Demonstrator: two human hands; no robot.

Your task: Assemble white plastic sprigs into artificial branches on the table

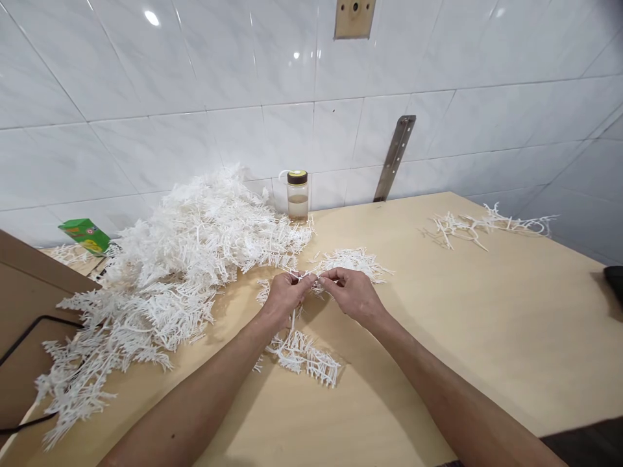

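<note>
Both hands meet near the middle of the table, fingertips almost touching. My left hand (287, 295) is closed in a pinch on a white branched plastic sprig (293, 320), whose stem runs down below the fingers. My right hand (353, 292) pinches at the same sprig, thumb and forefinger together. One part of the white fringe (311, 360) lies on the table below the hands. More white fringe (353, 259) spreads just behind the right hand. Which pieces join up behind the fingers is hidden.
A large heap of white sprigs (195, 240) covers the left side. Behind it stands a bottle (298, 201) with a dark lid. Loose bare stems (470, 227) lie far right. A green box (85, 237) and a cardboard box (34, 305) are at left. A metal strip (395, 159) leans on the tiled wall.
</note>
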